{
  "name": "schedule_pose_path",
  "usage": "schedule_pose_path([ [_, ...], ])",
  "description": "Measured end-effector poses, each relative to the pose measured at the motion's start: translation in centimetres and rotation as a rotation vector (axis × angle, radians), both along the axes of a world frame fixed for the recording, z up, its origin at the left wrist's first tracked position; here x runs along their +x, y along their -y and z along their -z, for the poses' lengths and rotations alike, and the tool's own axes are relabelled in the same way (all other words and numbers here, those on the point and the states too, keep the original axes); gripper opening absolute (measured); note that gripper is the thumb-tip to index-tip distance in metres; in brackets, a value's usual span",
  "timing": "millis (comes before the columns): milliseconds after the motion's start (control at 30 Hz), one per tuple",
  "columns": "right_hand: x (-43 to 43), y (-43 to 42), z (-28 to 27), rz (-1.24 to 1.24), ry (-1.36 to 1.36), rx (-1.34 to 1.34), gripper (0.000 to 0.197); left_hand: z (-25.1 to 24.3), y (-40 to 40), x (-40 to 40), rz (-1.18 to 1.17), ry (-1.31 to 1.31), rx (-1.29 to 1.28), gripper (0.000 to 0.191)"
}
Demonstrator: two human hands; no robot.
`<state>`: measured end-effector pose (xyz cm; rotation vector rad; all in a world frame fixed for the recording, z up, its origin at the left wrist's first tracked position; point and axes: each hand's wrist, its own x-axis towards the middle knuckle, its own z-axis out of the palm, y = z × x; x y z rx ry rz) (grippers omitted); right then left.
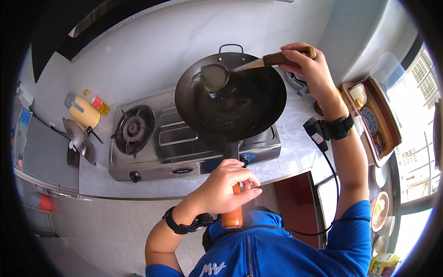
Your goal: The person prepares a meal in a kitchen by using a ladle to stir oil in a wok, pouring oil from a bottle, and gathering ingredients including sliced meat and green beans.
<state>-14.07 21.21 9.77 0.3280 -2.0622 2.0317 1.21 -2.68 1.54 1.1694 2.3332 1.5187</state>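
A dark iron wok (238, 124) sits over the right side of a two-burner gas stove (178, 135), with some shiny liquid in its bottom. My left hand (225, 188) is wrapped loosely around the wok's orange-brown wooden handle (232, 219), which points towards my body. In my right hand (308, 62) is the wooden handle of a metal ladle (249, 65), held above the wok's far right rim. The ladle's round bowl (215, 78) hangs over the left far part of the wok and looks to hold cloudy liquid.
The left burner (132, 128) carries no pan. Left of it are a yellow jug (84, 111), an oil bottle (97, 103) and a metal lid (79, 141). A brown tray (384, 149) with bowls and jars stands right, by the window. A cable (336, 187) hangs from my right wrist device.
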Motion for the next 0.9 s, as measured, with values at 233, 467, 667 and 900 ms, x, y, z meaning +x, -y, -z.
schedule_pose_path([
  [233, 5.1, 0.5, -3.6, -0.312, -0.226, 0.459, 0.016, -0.2, -0.2, 0.0, 0.006, -0.009, -0.003, 0.011],
  [467, 10.7, -6.3, -8.5, -0.529, -0.382, 0.753, 0.024, -0.1, -0.1, -0.1, 0.015, -0.010, -0.026, 0.010],
  [667, 10.7, -6.5, -6.5, 0.250, -0.182, 0.400, 0.021, 0.1, -0.2, -0.1, 0.022, -0.016, -0.021, 0.009],
  [900, 6.1, -4.9, -1.6, 0.379, -0.049, 0.346, 0.028, 0.1, -0.1, -0.2, 0.027, -0.019, 0.005, 0.008],
])
